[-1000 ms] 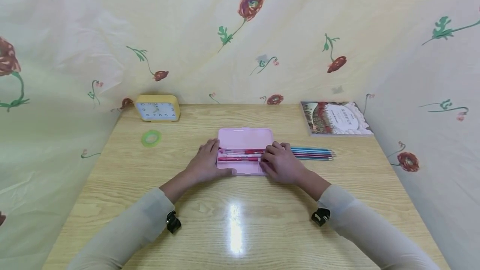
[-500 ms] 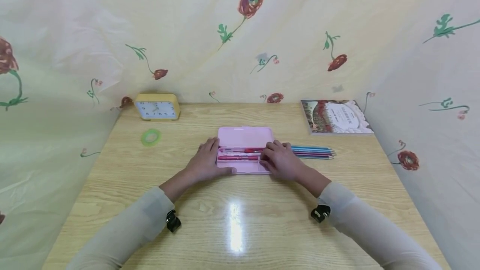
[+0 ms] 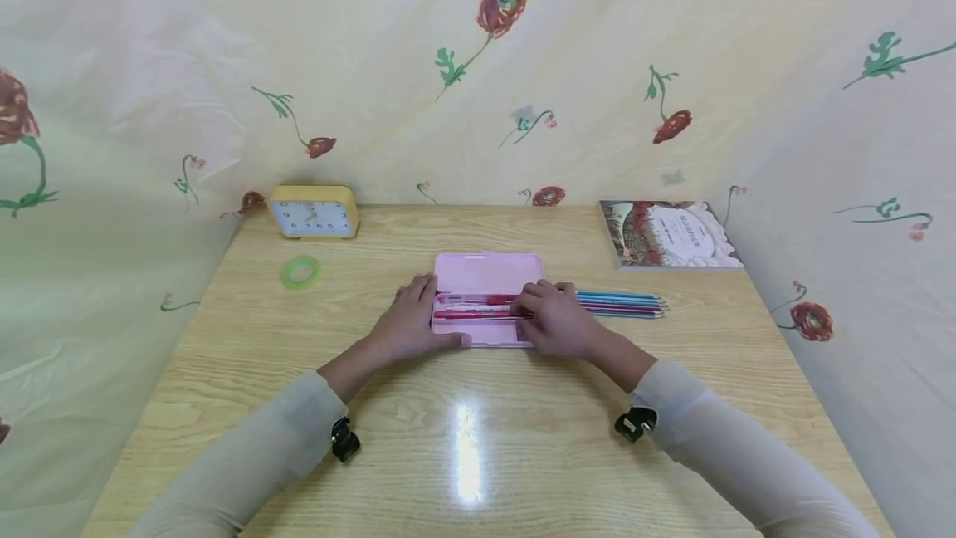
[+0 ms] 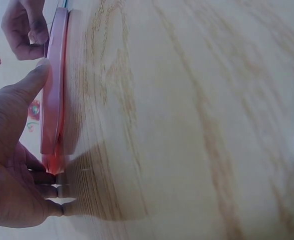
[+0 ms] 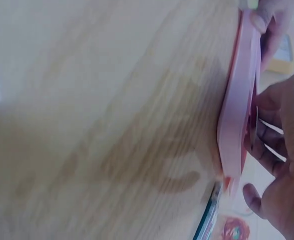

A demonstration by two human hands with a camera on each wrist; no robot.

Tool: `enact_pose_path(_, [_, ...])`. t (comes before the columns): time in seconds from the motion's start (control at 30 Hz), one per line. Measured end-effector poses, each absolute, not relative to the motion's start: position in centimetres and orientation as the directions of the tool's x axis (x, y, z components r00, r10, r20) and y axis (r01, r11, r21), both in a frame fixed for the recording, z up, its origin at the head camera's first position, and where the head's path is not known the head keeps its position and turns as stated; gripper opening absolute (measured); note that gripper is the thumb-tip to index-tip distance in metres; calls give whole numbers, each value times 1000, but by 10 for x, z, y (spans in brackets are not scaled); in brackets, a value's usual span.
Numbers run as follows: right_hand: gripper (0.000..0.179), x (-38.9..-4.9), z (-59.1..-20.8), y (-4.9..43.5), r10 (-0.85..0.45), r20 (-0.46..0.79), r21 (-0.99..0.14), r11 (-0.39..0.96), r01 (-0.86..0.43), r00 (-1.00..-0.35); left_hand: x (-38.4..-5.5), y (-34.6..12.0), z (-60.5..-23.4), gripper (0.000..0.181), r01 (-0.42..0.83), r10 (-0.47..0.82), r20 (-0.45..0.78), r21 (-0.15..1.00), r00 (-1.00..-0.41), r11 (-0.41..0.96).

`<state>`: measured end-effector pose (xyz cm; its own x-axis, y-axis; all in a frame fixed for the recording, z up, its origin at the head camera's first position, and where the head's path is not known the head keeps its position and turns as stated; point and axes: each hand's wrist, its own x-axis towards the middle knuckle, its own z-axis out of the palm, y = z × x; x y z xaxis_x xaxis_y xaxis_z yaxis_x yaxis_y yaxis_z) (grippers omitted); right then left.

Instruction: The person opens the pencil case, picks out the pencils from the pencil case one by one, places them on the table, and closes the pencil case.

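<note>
A pink pencil case lies unfolded on the table, its lid tipped back. Several red, pink and white pens lie lengthwise in it. My left hand holds the case's left end, thumb on the front rim and the other fingers along the end. In the left wrist view that thumb presses the case's rim. Over the right part of the case, my right hand has its fingers curled down among the pens. The right wrist view shows it pinching a slim, dark, pen-like item, mostly covered by the fingers.
Several blue and dark red pencils lie right of the case, points to the right. A yellow clock stands back left, with a green tape roll before it. A book lies back right. Patterned cloth hangs behind.
My right hand has shifted slightly left over the pens, uncovering a little more of the pencils at the right. The left hand and the case have stayed put.
</note>
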<state>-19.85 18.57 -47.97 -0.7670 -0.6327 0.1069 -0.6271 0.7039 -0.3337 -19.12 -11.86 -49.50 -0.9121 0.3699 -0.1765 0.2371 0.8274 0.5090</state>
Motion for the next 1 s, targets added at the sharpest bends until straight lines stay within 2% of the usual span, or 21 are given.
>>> enact_pose_path(0.23, [15, -198, -479, 161, -639, 112, -214, 733, -646, -761, -192, -119, -496, 137, 243, 377, -181, 503, -908, 829])
enact_pose_path(0.47, [14, -201, -473, 135, -653, 92, -199, 727, -657, -751, -193, -119, -498, 137, 254, 377, -164, 495, -912, 831])
enact_pose_path(0.73, [11, -203, -473, 127, -690, 139, -115, 701, -703, -711, -193, -119, -499, 136, 258, 378, -149, 504, -914, 824])
enact_pose_path(1.0, [19, -198, -468, 126, -651, 182, -118, 730, -673, -737, -193, -119, -498, 138, 257, 376, -151, 501, -914, 827])
